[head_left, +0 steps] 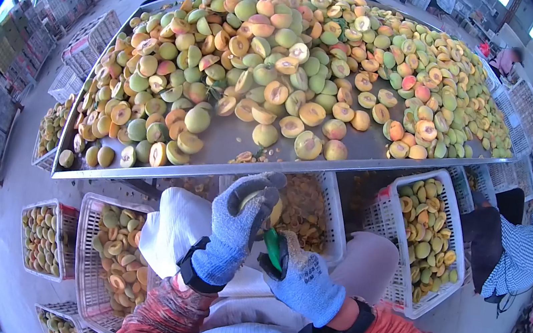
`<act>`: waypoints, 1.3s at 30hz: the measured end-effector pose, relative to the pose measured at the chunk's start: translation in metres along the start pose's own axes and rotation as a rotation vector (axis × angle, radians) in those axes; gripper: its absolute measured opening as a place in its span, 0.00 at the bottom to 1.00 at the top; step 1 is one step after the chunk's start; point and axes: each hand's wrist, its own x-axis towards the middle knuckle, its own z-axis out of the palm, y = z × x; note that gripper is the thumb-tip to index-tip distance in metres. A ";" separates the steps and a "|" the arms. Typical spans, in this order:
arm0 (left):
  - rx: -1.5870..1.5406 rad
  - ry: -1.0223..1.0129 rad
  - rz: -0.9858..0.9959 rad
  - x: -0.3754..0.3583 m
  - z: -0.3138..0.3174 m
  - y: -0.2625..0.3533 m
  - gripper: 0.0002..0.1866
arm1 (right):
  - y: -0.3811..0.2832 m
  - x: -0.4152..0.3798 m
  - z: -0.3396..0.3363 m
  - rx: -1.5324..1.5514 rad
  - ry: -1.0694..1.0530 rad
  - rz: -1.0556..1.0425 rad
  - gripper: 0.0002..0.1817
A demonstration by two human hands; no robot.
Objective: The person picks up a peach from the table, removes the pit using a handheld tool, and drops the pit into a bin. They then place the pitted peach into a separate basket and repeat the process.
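In a blue-grey glove, my left hand [239, 220] is closed around a yellow-green fruit [266, 207], mostly hidden by the fingers. My right hand [305, 281], gloved the same way, is wrapped round a green handle [274, 250] just below and to the right of the left hand. Any blade on the handle cannot be made out. Both hands are close together over my lap, in front of the metal tray table [212, 171]. Halved and whole green-orange fruits [276, 92] are heaped on the table.
A crate of pits and scraps [337, 233] stands under the table edge. Crates of fruit stand at right [463, 260] and left [83, 237], with another crate [69, 255] beyond. People sit across the table, and another person [517, 253] is at the right.
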 end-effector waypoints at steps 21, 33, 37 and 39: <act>0.365 -0.404 -0.228 0.051 0.009 -0.031 0.11 | 0.028 0.009 -0.040 0.662 -0.404 0.637 0.19; 0.210 -0.210 -0.328 0.049 -0.002 -0.019 0.11 | 0.030 0.014 -0.017 0.169 -0.162 0.170 0.17; 0.409 -0.667 0.144 0.042 -0.012 0.014 0.12 | 0.015 0.009 -0.043 1.005 -0.509 0.605 0.18; -0.016 -0.634 -0.053 0.045 -0.009 0.015 0.12 | 0.009 0.017 -0.055 1.249 -0.600 0.740 0.18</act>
